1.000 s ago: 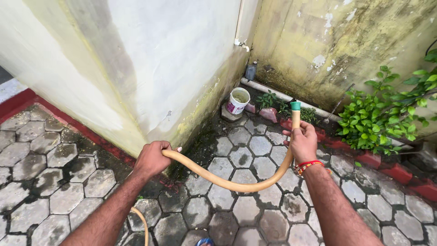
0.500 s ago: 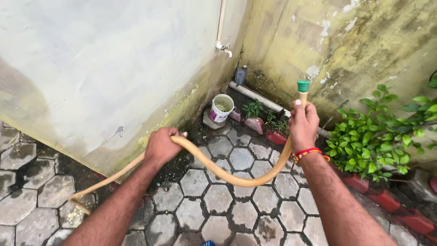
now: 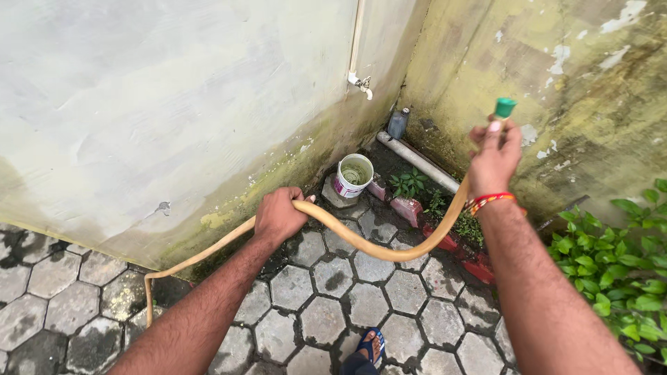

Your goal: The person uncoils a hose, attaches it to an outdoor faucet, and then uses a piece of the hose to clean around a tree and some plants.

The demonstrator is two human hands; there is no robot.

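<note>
Tan hose [image 3: 375, 248], both hands' grip closed on it, left hand [image 3: 278, 217], right hand [image 3: 494, 158]

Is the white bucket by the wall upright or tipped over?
Upright. The white bucket stands on a paving stone in the corner, its round open mouth facing up, below the wall tap.

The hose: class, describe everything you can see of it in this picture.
The hose is tan, smooth and flexible, looking like rubber or plastic. A green fitting caps its raised end. The right hand grips it just below the fitting; the left hand grips it lower down. Between them it sags in a curve. Behind the left hand it runs down along the wall to the paving, bending there.
</note>
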